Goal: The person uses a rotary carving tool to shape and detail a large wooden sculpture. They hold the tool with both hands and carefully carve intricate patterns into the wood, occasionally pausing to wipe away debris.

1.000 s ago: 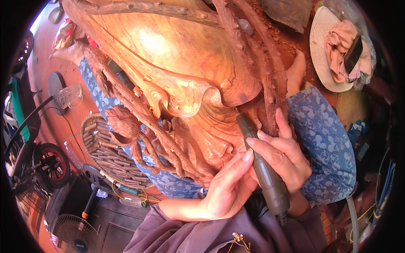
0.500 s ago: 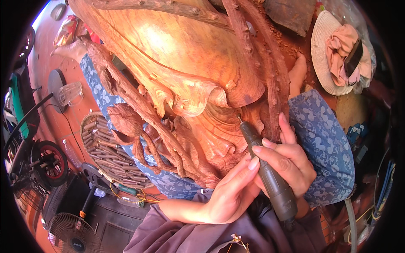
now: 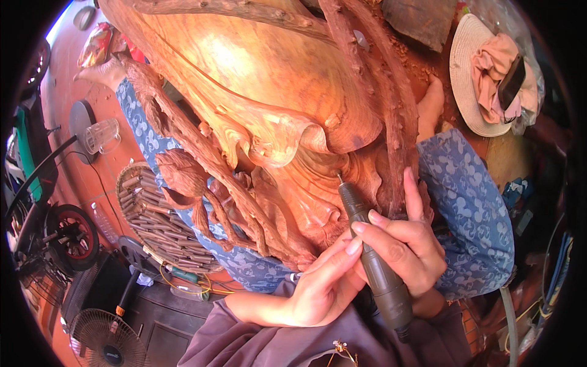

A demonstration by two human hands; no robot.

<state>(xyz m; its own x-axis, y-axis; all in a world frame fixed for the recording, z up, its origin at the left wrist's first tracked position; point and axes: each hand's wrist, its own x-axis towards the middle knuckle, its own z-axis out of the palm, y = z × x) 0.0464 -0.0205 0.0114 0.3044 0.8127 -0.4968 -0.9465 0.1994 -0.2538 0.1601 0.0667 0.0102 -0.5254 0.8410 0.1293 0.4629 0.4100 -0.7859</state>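
A dark rotary carving tool points away from me, its thin bit at the folded lower edge of a large carved wooden piece. My right hand is closed round the tool's body from the right, thumb and index finger near its front and one finger stretched toward the wood. From the left my left hand is closed against the tool, its thumb tip on the casing; its other fingertips are partly hidden. Twisted carved stems and a carved bud run along the left of the piece, which rests between my blue-patterned legs.
At the left stands a round basket of wooden-handled carving tools. A glass mug, a plastic bottle and a fan are farther left. A straw hat with pink cloth lies at the upper right, near a wood block.
Both hands and the rotary tool have shifted a little left and toward me. The bit has moved left along the carved fold. The wooden piece stays nearly still.
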